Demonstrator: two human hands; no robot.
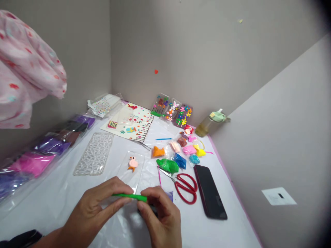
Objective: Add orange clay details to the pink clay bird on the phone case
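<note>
A thin green strip of modelling clay point(136, 197) is stretched level between my two hands. My left hand point(99, 203) pinches its left part between thumb and fingers. The thicker right end sits in the pinch of my right hand point(161, 212). Something dark shows under the right fingers, too hidden to name. Just beyond the strip lies a clear phone case point(141, 172) bearing a pale pink clay bird point(133, 162) with orange feet. A packet of green clay point(168, 165) lies farther off to the right.
Red-handled scissors point(185, 187) and a black phone point(210, 193) lie to the right. Several clay packets point(189, 150) cluster near a bottle point(209, 124). A textured clear case point(94, 155) and bagged clay point(36, 162) are at left. Decorated cases point(171, 110) lean at the wall.
</note>
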